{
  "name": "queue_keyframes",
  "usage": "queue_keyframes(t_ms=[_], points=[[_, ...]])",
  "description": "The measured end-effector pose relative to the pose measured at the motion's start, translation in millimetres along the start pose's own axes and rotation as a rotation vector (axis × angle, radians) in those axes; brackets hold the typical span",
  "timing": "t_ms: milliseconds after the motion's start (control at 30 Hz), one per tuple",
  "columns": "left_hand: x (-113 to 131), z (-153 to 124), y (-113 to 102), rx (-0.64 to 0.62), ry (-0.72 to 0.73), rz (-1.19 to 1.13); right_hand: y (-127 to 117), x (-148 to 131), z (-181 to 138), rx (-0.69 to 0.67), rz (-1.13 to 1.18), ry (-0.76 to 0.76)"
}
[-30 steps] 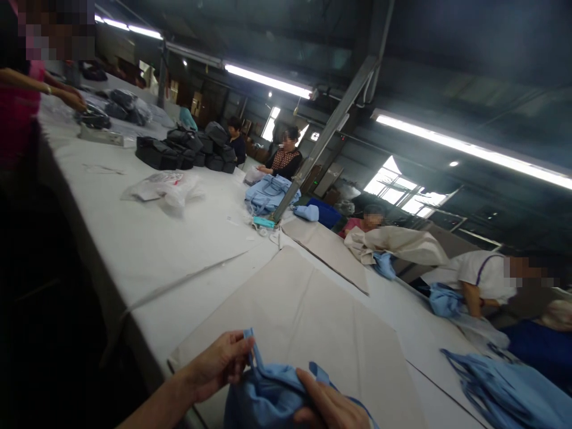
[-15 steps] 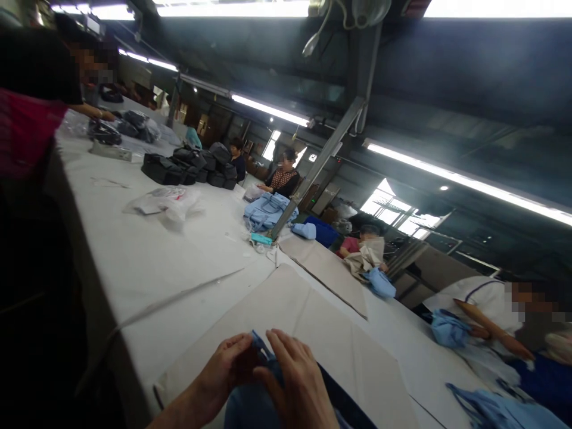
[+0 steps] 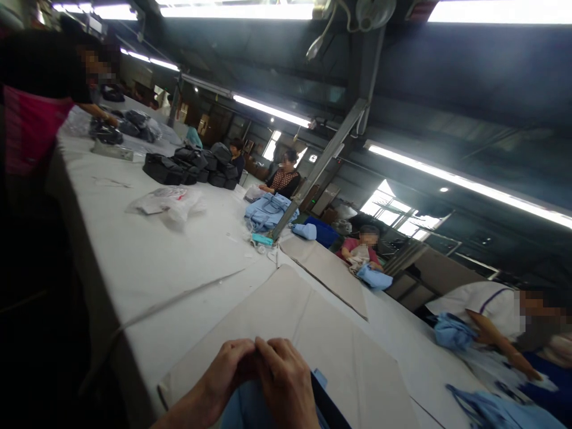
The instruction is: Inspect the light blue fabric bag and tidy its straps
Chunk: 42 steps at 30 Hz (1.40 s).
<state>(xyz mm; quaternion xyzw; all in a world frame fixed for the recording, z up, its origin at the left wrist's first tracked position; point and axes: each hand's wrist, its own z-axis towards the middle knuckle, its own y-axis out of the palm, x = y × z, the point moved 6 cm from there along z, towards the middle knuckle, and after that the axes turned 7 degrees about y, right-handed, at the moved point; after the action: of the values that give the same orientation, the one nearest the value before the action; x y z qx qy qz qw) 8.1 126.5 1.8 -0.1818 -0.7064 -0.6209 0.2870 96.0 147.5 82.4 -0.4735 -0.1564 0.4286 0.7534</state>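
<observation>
Lowered since before, both hands point(image 3: 259, 372) hide crumpled blue fabric point(image 3: 243, 408).

A long white worktable point(image 3: 147, 262) runs down a dim workshop. Fluorescent tubes point(image 3: 271, 111) glow under the dark ceiling, and daylight enters through windows point(image 3: 393, 210) far off.

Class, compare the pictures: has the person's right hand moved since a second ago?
Yes. The right hand has moved left across the cardboard sheet and now meets the left hand over the blue fabric.
</observation>
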Motion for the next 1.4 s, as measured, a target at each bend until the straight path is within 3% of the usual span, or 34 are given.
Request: queue_keyframes(t_ms=[100,233,400,500,567,700,800,933,1200,1300,1400], points=[[2,3,1,0.037,0.029,0.072,8,8,-2,0.018,0.118,0.085],[3,13,-1,0.088,0.066,0.191,6,19,3,-0.008,0.334,0.339],[5,25,4,0.073,0.196,0.372,-8,22,10,-0.028,0.318,0.44],[8,28,8,0.043,0.243,0.448,-16,22,18,-0.114,0.301,0.327],[15,29,11,0.07,0.301,0.481,-27,13,25,-0.157,0.247,0.125],[30,28,21,0.138,0.377,0.449,-61,-14,28,-0.122,-0.056,-0.329],[38,29,25,0.201,0.387,0.354,-81,-26,21,-0.159,-0.247,-0.477],[37,31,24,0.254,0.335,0.22,-97,-34,5,-0.079,-0.321,-0.573],[19,31,11,0.361,0.254,0.065,-93,-47,-22,0.055,-0.4,-0.699],[31,36,-10,0.452,0.32,0.034,-94,-47,-28,0.038,-0.281,-0.642],[45,36,-28,0.454,0.393,0.022,-89,-33,-31,0.008,-0.051,-0.422]])
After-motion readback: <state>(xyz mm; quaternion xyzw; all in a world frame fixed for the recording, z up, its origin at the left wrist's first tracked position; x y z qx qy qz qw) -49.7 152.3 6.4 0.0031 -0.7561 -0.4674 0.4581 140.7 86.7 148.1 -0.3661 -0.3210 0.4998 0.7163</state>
